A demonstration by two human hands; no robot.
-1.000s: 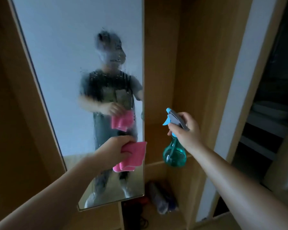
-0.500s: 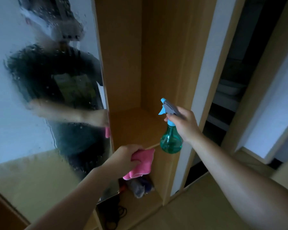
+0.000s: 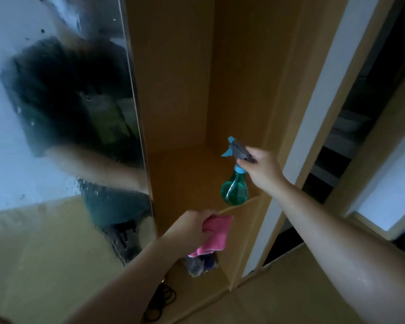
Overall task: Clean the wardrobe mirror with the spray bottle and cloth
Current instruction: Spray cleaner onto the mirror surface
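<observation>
Pink cloth (image 3: 214, 235) bunched in the left hand (image 3: 192, 228) near the wet, droplet-covered mirror (image 3: 56, 113); right hand (image 3: 262, 169) grips the green spray bottle (image 3: 234, 189) over the shelf (image 3: 192, 178): spraying looks finished, wiping next.

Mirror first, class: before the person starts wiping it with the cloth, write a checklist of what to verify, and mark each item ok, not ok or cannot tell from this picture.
1. Mirror wet with spray: ok, droplets and haze cover the glass.
2. Cloth in hand: ok, the left hand grips the pink cloth.
3. Cloth against the glass: not ok, it is held off the mirror's right edge, in front of the open wardrobe.
4. Spray bottle kept clear of the wiping path: ok, the right hand holds it by the head, over the wooden shelf.
5. Liquid left in the bottle: cannot tell.
</observation>
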